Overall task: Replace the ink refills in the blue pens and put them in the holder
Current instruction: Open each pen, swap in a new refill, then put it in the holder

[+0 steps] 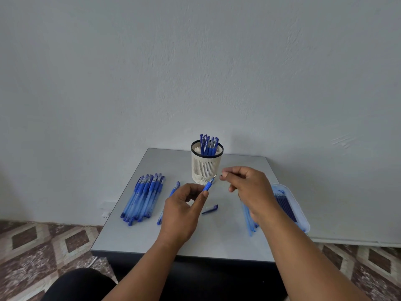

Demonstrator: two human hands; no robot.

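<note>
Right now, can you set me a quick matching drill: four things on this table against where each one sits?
Things:
1. pen bundle
2. holder
3. cap
4. tray

Places:
A. table's right edge, behind the right hand
B. back centre, holding pens
C. table's left side
D. between the two hands, below the pen held by the left hand

Pairs: 1-C, 2-B, 3-D, 4-A

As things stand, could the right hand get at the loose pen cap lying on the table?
Probably yes. The cap lies bare on the table between both hands, nothing over it. But the right hand pinches something tiny, which it might need to drop first.
</note>
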